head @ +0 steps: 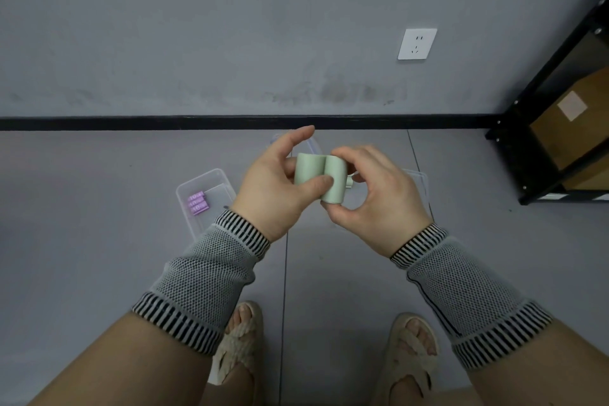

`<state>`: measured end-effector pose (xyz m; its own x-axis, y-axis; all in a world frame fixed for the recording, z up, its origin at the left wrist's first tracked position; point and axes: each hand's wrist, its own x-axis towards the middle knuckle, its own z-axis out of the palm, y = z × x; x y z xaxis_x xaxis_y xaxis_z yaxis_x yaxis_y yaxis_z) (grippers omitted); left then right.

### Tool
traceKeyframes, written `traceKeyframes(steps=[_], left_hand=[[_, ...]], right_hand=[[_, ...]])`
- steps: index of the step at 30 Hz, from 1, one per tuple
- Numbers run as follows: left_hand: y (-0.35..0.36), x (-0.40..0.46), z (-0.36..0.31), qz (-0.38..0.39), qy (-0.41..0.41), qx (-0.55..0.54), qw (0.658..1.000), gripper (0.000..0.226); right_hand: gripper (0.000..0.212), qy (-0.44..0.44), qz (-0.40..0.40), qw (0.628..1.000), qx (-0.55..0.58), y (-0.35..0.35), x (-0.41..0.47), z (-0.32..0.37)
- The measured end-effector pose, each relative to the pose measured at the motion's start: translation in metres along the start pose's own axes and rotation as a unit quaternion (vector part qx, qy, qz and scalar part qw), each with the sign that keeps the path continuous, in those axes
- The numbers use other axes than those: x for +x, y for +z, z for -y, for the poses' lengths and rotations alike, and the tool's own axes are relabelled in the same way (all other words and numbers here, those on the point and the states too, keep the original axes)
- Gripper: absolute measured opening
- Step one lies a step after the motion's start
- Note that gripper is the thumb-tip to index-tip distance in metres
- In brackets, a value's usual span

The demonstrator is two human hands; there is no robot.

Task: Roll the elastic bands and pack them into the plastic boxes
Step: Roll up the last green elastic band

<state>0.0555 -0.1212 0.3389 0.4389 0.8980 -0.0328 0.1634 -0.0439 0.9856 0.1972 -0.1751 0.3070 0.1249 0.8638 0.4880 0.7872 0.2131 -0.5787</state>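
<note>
A pale green elastic band, smooth and matte, is curled into two rounded lobes side by side and held in the air above the grey floor, between both hands. The left hand grips the left lobe, thumb pressed on its front and forefinger stretched out straight above. The right hand curls round the right lobe, fingertips over the top and thumb under its lower end. On the floor just left of the left wrist lies a clear, round-cornered plastic box with three small purple rolls stacked against its left wall. Edges of more clear plastic show behind the hands; what it is or holds cannot be told. Both forearms wear grey mesh-knit sleeves with black-and-white striped cuffs.
</note>
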Motion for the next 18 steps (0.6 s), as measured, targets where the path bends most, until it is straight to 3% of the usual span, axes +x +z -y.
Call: traceKeyframes(steps=[7,10,11,13,16,17,18], left_hand=[[-0.003,0.003,0.006,0.005,-0.035,-0.006,0.999,0.066],[-0.006,0.007,0.004,-0.039,-0.102,-0.074,0.991,0.049],[-0.008,0.008,0.003,-0.047,-0.139,-0.133,0.980,0.045],[-0.012,0.010,0.000,-0.037,-0.187,-0.240,0.952,0.039],[-0.015,0.013,-0.002,-0.003,-0.202,-0.293,0.935,0.036],[-0.016,0.013,-0.003,0.001,-0.202,-0.298,0.933,0.036],[-0.016,0.013,-0.003,0.001,-0.202,-0.297,0.933,0.036]], right_hand=[[0.058,-0.007,0.018,1.000,-0.015,0.006,-0.002,-0.003],[0.047,0.080,0.051,0.992,0.087,0.001,0.002,0.002],[0.049,0.141,0.056,0.969,0.196,-0.002,0.005,0.005],[0.053,0.217,0.040,0.879,0.422,-0.011,0.008,0.005],[0.066,0.232,0.051,0.761,0.604,-0.017,0.007,-0.006],[0.067,0.232,0.059,0.745,0.622,-0.017,0.006,-0.008],[0.066,0.233,0.066,0.756,0.609,-0.018,0.006,-0.009]])
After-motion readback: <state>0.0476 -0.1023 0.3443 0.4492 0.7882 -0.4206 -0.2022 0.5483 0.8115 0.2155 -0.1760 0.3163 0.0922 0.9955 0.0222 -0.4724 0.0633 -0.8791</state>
